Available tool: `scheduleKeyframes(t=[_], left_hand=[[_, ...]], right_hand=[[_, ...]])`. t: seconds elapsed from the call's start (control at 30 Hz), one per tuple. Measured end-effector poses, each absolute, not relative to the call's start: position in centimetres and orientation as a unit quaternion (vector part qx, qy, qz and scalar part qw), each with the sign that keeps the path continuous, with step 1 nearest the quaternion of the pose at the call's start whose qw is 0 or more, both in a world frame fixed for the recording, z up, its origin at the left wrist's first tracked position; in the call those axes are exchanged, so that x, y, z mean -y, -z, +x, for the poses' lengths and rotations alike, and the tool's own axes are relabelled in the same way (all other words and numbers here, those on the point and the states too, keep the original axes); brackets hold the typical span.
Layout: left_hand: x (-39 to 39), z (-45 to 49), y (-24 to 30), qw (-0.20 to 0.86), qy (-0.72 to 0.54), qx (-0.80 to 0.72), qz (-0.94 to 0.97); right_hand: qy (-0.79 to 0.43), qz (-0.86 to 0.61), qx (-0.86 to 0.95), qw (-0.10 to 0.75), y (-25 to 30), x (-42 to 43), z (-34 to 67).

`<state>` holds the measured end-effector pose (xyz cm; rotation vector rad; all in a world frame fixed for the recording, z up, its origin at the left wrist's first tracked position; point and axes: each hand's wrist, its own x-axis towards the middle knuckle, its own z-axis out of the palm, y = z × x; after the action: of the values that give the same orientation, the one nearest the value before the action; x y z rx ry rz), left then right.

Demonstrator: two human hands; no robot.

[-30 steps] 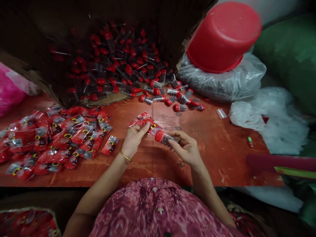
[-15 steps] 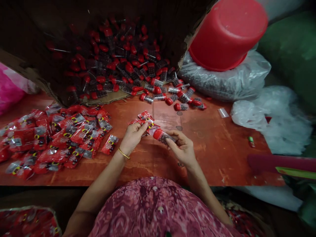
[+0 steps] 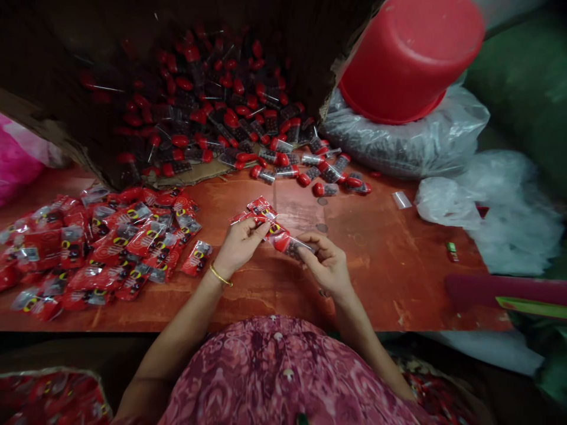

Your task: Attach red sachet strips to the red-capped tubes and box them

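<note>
In the head view my left hand (image 3: 241, 245) pinches a small red printed plastic packet (image 3: 275, 227) by its edge. My right hand (image 3: 326, 262) grips a clear tube with a red cap and dark pellets inside (image 3: 296, 245). The tube's capped end points left and seems to lie within the packet's open mouth. Flat on the table just beyond my left hand lie more red packets (image 3: 261, 206). At the left is a heap of filled red packets (image 3: 110, 248), with a single one (image 3: 197, 258) apart from it near my left wrist.
A cardboard box (image 3: 48, 124) on its side spills many red-capped tubes (image 3: 239, 118) onto the red-brown table (image 3: 381, 265). Behind at the right, an upturned red bucket (image 3: 411, 65) sits on a plastic sack (image 3: 398, 147). Clear bags (image 3: 509, 212) and a small green-and-red item (image 3: 452, 252) lie right.
The tube's red cap has gone further left into the packet, which now covers more of it. Both hands stay in nearly the same place.
</note>
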<state>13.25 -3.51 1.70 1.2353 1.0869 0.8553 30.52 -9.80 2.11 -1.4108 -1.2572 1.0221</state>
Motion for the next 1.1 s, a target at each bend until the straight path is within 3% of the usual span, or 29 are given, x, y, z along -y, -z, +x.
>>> scheduleKeyframes(t=[0.33, 0.47, 0.67, 0.87, 1.1], left_hand=[[4.1, 14.5, -1.1, 0.610, -0.431, -0.485, 0.454], [4.5, 15.1, -1.3, 0.605, -0.459, -0.496, 0.422], [5.1, 16.1, -0.8, 0.685, -0.479, -0.435, 0.336], [5.8, 16.9, -0.7, 0.739, -0.442, -0.396, 0.320], [5.0, 16.3, -1.2, 0.718, -0.488, -0.421, 0.263]], right_hand=[[-0.379, -0.593, 0.499, 0.506, -0.2, 10.5, 29.5], [-0.417, -0.577, 0.490, 0.503, 0.1, 10.5, 28.5], [-0.441, -0.587, 0.401, 0.548, -0.3, 10.1, 27.2], [-0.552, -0.525, 0.346, 0.547, -0.2, 9.2, 26.8], [-0.548, -0.530, 0.380, 0.524, -0.2, 9.2, 26.4]])
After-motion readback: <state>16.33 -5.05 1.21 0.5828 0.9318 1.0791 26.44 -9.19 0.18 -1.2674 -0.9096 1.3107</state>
